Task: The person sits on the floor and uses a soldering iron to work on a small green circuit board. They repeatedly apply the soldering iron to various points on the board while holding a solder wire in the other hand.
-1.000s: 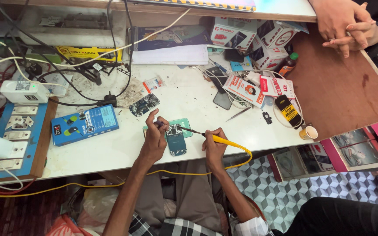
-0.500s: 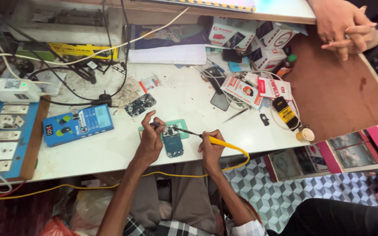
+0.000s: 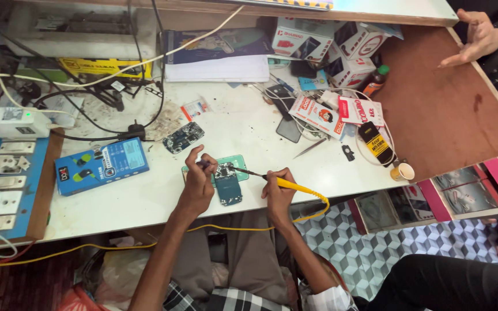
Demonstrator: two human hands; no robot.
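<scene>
Right hand (image 3: pixel 279 194) in closed grip on yellow soldering iron (image 3: pixel 286 184); tip meets circuit board (image 3: pixel 226 183), left hand (image 3: pixel 198 185) pinching just beside it on tabletop (image 3: pixel 249 124).

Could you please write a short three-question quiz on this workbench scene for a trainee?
1. True or false: the right hand holds a yellow-handled soldering iron.
2. What lies under the iron's tip? A) circuit board B) paper cup C) blue box
3. Which hand pinches a thin tool over the board?

Key: 1 true; 2 A; 3 the left hand.
</scene>
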